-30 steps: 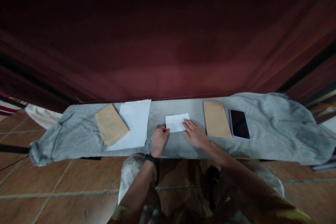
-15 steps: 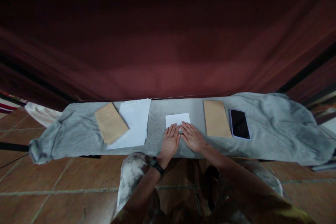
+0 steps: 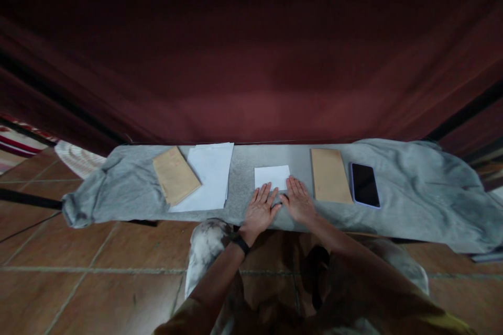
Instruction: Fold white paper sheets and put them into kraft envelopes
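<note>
A small white sheet of paper (image 3: 271,175), perhaps folded, lies flat on the grey cloth in front of me. My left hand (image 3: 259,209) rests palm down at its near left edge, fingers stretched and the thumb spread. Flat at the near right corner lies my right hand (image 3: 297,200), its fingers pointing away from me and its thumb toward the left hand. Neither hand grips anything. The fingertips cover part of the paper's near edge.
Left of the hands, a brown envelope (image 3: 175,174) overlaps a stack of white paper (image 3: 212,172). To the right lie another brown envelope (image 3: 330,175) and a phone (image 3: 364,184) with a purple case. Grey cloth (image 3: 416,188) covers the narrow bench; a dark red panel (image 3: 251,73) rises behind.
My hands have moved apart, the right one shifting to the paper's right corner, so more of the paper shows. The view has shifted slightly.
</note>
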Demonstrator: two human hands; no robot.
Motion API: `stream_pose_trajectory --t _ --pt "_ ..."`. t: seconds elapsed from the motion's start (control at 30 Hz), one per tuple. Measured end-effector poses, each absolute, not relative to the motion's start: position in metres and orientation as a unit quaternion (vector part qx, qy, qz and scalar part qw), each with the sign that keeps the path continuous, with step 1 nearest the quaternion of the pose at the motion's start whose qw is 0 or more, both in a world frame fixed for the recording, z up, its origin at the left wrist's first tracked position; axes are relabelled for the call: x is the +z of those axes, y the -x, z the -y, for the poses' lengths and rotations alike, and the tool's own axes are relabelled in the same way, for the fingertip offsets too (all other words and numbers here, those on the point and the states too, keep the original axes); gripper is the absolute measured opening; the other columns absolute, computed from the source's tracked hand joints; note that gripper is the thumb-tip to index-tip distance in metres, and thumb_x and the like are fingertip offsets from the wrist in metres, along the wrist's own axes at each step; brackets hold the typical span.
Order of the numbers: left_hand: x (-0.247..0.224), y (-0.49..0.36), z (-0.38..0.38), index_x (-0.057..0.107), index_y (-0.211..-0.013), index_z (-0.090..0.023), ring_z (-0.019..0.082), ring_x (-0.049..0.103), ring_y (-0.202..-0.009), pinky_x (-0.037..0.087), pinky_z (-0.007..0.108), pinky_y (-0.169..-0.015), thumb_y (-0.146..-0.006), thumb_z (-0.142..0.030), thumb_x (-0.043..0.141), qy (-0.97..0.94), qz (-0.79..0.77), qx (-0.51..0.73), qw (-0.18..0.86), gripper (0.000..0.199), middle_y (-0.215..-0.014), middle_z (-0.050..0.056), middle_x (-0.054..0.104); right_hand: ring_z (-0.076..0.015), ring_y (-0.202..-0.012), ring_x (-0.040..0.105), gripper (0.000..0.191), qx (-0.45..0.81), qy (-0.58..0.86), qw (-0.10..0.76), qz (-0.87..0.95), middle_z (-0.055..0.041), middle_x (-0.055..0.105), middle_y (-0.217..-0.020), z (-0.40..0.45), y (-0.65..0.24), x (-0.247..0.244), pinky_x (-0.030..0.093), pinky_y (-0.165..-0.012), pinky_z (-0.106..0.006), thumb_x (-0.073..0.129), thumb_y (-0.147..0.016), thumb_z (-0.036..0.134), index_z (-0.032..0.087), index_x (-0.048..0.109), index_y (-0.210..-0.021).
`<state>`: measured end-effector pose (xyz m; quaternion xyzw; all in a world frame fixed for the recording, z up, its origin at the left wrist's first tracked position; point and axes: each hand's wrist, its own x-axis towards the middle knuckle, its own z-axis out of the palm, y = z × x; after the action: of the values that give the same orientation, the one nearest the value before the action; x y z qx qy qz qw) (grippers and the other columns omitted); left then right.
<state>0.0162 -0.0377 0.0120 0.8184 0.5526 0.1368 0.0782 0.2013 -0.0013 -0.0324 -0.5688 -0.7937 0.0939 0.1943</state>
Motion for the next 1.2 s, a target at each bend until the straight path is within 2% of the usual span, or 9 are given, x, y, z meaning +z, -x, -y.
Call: stream_pose_trajectory --t 0.17,0.33,0.57,0.97,1.2 --pt "0.006 -0.017 0.038 0.037 -0.157 -0.025 0.024 0.029 -0.154 0.026 0.048 -0.126 -0.103 -0.050 0.040 -0.830 -0.549 0.097 0.006 0.059 -0.166 0.008 0.033 -0.0332 -0.152 0.031 0.070 0.026 0.584 0.154 0.796 -0.0237 0.031 -0.162 0.003 -0.202 -0.032 0.024 -0.124 -0.053 0.031 -0.105 0.048 0.000 0.031 -0.156" --pt "0.002 -0.020 0.038 0.039 -0.156 -0.023 0.025 0.031 -0.153 0.026 0.047 -0.125 -0.103 -0.051 0.037 -0.828 -0.552 0.090 -0.021 0.059 -0.165 0.010 0.035 -0.0325 -0.151 0.033 0.071 -0.009 0.582 0.148 0.800 -0.0231 0.033 -0.162 0.004 -0.203 -0.034 0.023 -0.124 -0.050 0.027 -0.105 0.049 -0.002 0.032 -0.156" --pt "0.001 -0.022 0.038 0.040 -0.155 -0.021 0.026 0.034 -0.151 0.025 0.049 -0.125 -0.103 -0.047 0.038 -0.826 -0.555 0.102 -0.013 0.058 -0.162 0.012 0.039 -0.0313 -0.151 0.033 0.069 -0.029 0.571 0.150 0.807 -0.0232 0.036 -0.161 0.005 -0.207 -0.034 0.026 -0.122 -0.050 0.023 -0.107 0.047 -0.001 0.033 -0.156" --pt "0.001 -0.026 0.039 0.043 -0.152 -0.016 0.030 0.033 -0.151 0.025 0.052 -0.123 -0.103 -0.041 0.038 -0.825 -0.554 0.109 -0.006 0.056 -0.161 0.016 0.041 -0.0297 -0.148 0.037 0.060 -0.038 0.564 0.142 0.812 -0.0219 0.041 -0.159 0.004 -0.211 -0.029 0.032 -0.119 -0.052 0.031 -0.106 0.037 0.004 0.036 -0.155" --pt "0.001 -0.026 0.038 0.042 -0.153 -0.016 0.030 0.034 -0.151 0.025 0.055 -0.122 -0.103 -0.040 0.039 -0.827 -0.553 0.098 -0.010 0.056 -0.161 0.016 0.040 -0.0294 -0.149 0.035 0.059 -0.040 0.563 0.150 0.812 -0.0223 0.042 -0.158 0.002 -0.212 -0.031 0.031 -0.120 -0.050 0.030 -0.106 0.037 0.002 0.040 -0.153"
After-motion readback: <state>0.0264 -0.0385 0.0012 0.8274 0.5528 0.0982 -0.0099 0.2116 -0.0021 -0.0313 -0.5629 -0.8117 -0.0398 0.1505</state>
